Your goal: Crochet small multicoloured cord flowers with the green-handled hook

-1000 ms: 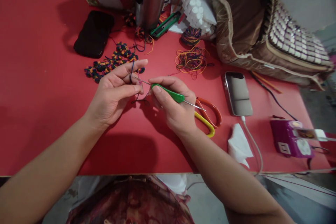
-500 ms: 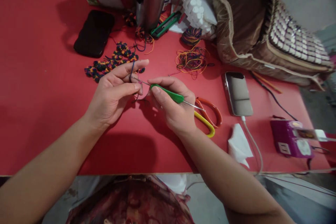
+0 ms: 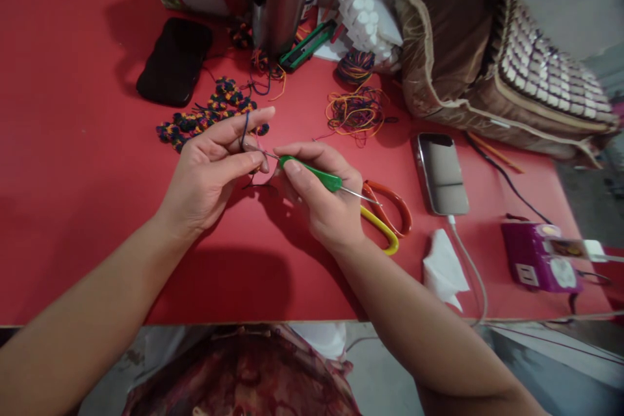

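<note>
My right hand grips a crochet hook by its green handle. The bare metal back end sticks out past the palm, and the hook tip points left to my other hand's fingertips. Between thumb and fingers my left hand pinches thin yarn, dark blue and pink, with the dark strand running over the raised index finger. The exact stitch at the tip is too small to make out. Just behind that hand lies a cluster of small dark, orange and purple crocheted pieces.
Loose multicolour yarn lies beyond my right hand, near a wound ball. Scissors with red and yellow handles lie beside that hand. Also on the red table are a black phone, a charging phone, a tissue and a green cutter.
The hook tip has shifted slightly at my left fingertips, and the yarn there sits a little differently. My left index finger has moved a touch. Everything else stays in place.
</note>
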The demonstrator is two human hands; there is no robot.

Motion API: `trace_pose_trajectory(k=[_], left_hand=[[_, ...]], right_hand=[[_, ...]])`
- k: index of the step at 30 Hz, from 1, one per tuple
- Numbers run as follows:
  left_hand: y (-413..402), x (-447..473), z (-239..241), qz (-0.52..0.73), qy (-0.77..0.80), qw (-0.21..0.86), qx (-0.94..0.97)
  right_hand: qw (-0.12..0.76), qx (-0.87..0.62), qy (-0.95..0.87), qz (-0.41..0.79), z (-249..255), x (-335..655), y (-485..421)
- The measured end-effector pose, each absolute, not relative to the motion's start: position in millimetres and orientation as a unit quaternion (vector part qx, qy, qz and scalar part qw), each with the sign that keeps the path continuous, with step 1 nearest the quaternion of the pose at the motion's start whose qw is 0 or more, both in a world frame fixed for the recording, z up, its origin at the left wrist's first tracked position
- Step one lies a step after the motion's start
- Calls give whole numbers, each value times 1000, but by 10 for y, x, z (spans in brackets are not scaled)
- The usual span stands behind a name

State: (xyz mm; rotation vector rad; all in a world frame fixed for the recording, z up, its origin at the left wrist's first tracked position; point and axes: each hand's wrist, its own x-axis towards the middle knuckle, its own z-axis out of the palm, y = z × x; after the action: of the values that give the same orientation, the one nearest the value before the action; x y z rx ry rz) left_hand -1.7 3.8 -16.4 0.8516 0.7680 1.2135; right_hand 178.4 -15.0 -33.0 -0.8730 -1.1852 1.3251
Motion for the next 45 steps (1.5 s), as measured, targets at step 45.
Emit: trace_pose_trajectory(k=[45], left_hand=[[16, -6, -8, 546, 371, 655, 368]], right_hand=[[567, -391, -647, 327, -296, 1750, -251]])
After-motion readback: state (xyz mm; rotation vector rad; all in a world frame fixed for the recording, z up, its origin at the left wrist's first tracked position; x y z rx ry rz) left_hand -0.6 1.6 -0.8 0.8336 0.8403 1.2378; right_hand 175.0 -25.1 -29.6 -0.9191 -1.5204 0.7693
